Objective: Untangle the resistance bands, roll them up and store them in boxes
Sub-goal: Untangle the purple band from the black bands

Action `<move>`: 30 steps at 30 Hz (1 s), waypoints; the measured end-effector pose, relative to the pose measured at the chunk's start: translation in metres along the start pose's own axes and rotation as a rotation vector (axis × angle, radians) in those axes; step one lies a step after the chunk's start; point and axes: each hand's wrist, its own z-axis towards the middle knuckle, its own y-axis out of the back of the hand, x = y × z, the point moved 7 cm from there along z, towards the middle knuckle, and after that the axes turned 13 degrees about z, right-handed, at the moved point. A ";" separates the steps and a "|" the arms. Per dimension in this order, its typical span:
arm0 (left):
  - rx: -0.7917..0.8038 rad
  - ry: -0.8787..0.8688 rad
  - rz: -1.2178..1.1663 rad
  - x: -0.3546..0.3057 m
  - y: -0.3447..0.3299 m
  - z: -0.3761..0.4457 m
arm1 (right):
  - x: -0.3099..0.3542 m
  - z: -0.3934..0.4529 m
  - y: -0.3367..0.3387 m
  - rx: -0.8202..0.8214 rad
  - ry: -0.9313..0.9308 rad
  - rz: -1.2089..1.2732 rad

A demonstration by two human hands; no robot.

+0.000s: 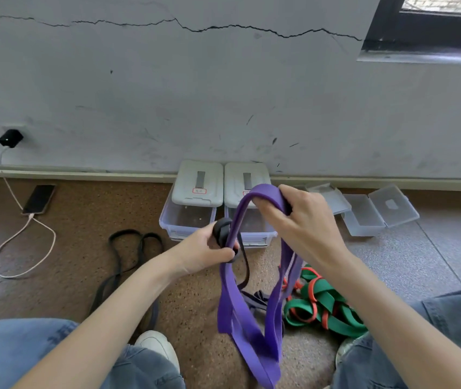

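Note:
A wide purple band point(237, 313) hangs in long loops between my knees. My right hand point(305, 220) grips its top fold, raised in front of the boxes. My left hand point(204, 249) holds a black band point(221, 230) wound into a small coil, pinched together with one strand of the purple band. A black tail drops from that coil toward the floor. A green band point(327, 301) tangled with a thin red band point(309, 290) lies on the floor at the right. Two clear boxes with grey lids point(200, 183) stand against the wall.
Another black band point(136, 240) loops on the floor at the left. Open clear plastic cases point(378, 209) lie at the right by the wall. A phone point(39, 199) on a white cable charges at the left. My knees and a white shoe point(157, 346) frame the bottom.

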 end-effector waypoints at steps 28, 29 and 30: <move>-0.280 0.022 0.840 -0.028 0.041 -0.009 | -0.042 0.003 -0.010 0.225 -0.222 -0.039; -0.289 0.045 0.881 -0.025 0.039 -0.010 | -0.052 -0.001 -0.014 0.324 -0.289 -0.143; -0.381 0.051 0.873 -0.030 0.048 -0.011 | -0.061 -0.005 -0.018 0.400 -0.337 -0.209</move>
